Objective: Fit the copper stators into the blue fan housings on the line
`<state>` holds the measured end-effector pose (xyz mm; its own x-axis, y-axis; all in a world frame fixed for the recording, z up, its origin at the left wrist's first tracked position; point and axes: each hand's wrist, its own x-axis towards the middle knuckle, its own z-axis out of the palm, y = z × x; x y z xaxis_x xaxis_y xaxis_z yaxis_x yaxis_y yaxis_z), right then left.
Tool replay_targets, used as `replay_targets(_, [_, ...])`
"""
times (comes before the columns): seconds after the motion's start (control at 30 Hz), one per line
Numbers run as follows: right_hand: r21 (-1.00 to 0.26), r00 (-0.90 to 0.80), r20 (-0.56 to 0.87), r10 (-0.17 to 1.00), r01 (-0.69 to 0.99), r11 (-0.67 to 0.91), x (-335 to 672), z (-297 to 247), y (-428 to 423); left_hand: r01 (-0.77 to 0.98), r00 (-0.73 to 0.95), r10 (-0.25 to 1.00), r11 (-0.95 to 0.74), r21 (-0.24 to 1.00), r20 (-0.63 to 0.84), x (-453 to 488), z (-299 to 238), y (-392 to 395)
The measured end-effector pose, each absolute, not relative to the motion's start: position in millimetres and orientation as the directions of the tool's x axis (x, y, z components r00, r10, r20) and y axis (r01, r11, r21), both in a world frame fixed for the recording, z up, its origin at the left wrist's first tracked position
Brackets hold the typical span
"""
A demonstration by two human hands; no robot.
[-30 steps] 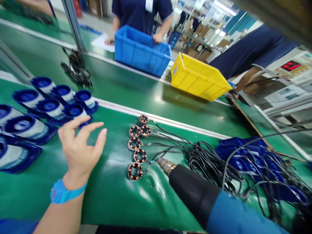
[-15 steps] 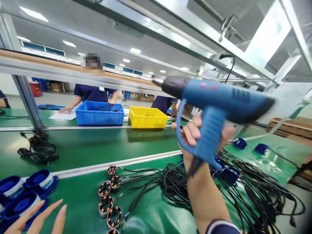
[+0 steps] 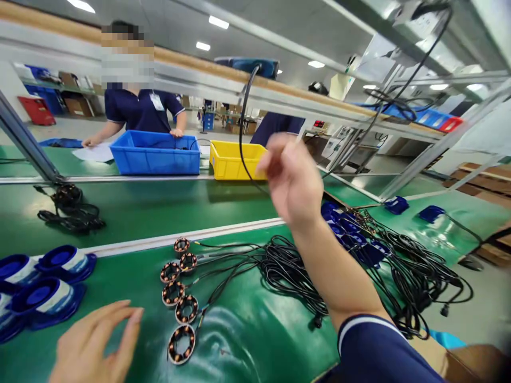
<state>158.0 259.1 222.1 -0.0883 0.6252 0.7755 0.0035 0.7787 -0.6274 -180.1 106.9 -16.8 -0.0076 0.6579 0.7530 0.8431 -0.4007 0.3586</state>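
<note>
My right hand (image 3: pixel 293 175) is raised over the bench, blurred, its fingers loosely curled with a gap between them and no object seen in them. Close to its fingertips, a black power cord (image 3: pixel 242 122) hangs from the blue heat gun (image 3: pixel 255 66), which lies on the shelf above. At lower left, my left hand (image 3: pixel 98 340) hovers over the green mat, fingers slightly bent and apart, holding nothing. Between the hands stands a row of copper-wound stators (image 3: pixel 181 344), their leads running right to a bundle of black cables (image 3: pixel 285 266). Blue motor housings (image 3: pixel 43 300) sit beside my left hand.
A blue bin (image 3: pixel 155 154) and a yellow bin (image 3: pixel 235 162) stand across the bench, with a co-worker (image 3: pixel 139 109) behind. The shelf (image 3: pixel 191 64) crosses overhead. More cables (image 3: pixel 415 282) and blue housings (image 3: pixel 351 229) lie right; a coiled cable (image 3: pixel 75 213) lies far left.
The heat gun has gone from my right hand to the shelf, and that hand is now lower and further left, beneath it. My left hand has moved right, away from the housings.
</note>
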Motion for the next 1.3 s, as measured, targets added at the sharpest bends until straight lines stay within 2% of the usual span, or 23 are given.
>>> replay_targets(0.03, [-0.709,-0.321,0.669,0.670,-0.008,0.705,152,185,229,0.854,0.010,0.694,-0.380,0.355,0.719,-168,-21,98])
replay_targets(0.07, [-0.795,-0.527,0.491,0.693,0.054,0.605,147,149,203,0.861,0.023,0.739,-0.357,0.361,0.674,-155,-26,89])
replay_targets(0.1, [-0.814,-0.636,0.379,0.673,0.117,0.569,144,117,182,0.861,0.032,0.785,-0.336,0.382,0.619,-142,-32,80])
replay_targets(0.17, [-0.814,-0.713,0.263,0.650,0.197,0.546,141,64,158,0.835,0.026,0.858,-0.300,0.461,0.513,-118,-46,66])
replay_targets(0.2, [-0.810,-0.712,0.256,0.653,0.210,0.547,139,44,153,0.816,0.008,0.877,-0.283,0.504,0.480,-108,-53,61])
replay_targets(0.27, [-0.810,-0.697,0.277,0.661,0.201,0.551,132,16,152,0.793,-0.040,0.892,-0.245,0.558,0.449,-95,-62,54])
replay_targets(0.33, [-0.779,-0.693,0.357,0.626,0.149,0.609,122,-1,154,0.802,-0.090,0.882,-0.212,0.558,0.463,-90,-63,49])
replay_targets(0.4, [-0.709,-0.709,0.452,0.541,0.082,0.700,111,-12,152,0.838,-0.075,0.850,-0.231,0.495,0.522,-93,-56,41])
replay_targets(0.47, [-0.645,-0.742,0.491,0.456,0.042,0.763,101,-20,144,0.886,0.022,0.831,-0.273,0.374,0.555,-99,-44,29])
replay_targets(0.53, [-0.667,-0.797,0.413,0.440,0.064,0.742,95,-25,135,0.927,0.143,0.843,-0.297,0.227,0.518,-105,-29,17])
replay_targets(0.6, [-0.757,-0.840,0.273,0.469,0.113,0.643,93,-27,127,0.948,0.219,0.871,-0.296,0.114,0.440,-107,-17,7])
replay_targets(0.7, [-0.875,-0.860,0.090,0.502,0.173,0.453,97,-23,125,0.957,0.239,0.897,-0.283,0.069,0.371,-105,-9,0])
replay_targets(0.8, [-0.940,-0.858,-0.073,0.508,0.229,0.252,104,-20,131,0.947,0.193,0.913,-0.269,0.175,0.359,-103,-11,1])
replay_targets(0.9, [-0.965,-0.844,-0.261,0.468,0.221,-0.140,109,-21,135,0.880,0.090,0.924,-0.249,0.405,0.372,-103,-19,5])
replay_targets(0.97, [-0.897,-0.828,-0.350,0.439,0.159,-0.413,110,-24,135,0.816,0.053,0.926,-0.256,0.519,0.373,-102,-26,6])
replay_targets(1.03, [-0.808,-0.809,-0.418,0.413,0.124,-0.576,107,-26,134,0.779,0.038,0.935,-0.248,0.576,0.352,-100,-36,5])
replay_targets(1.13, [-0.735,-0.795,-0.496,0.349,0.171,-0.656,105,-28,132,0.746,-0.019,0.963,-0.166,0.645,0.270,-99,-49,-3])
replay_targets(1.2, [-0.745,-0.813,-0.497,0.303,0.220,-0.630,107,-26,132,0.724,-0.047,0.976,-0.114,0.681,0.214,-104,-52,-9])
replay_targets(1.27, [-0.847,-0.847,-0.421,0.325,0.238,-0.476,112,-20,133,0.688,-0.008,0.991,-0.092,0.720,0.135,-112,-48,-10])
replay_targets(1.3, [-0.918,-0.851,-0.343,0.398,0.213,-0.335,116,-14,135,0.665,0.041,0.995,-0.091,0.742,0.086,-118,-44,-8])
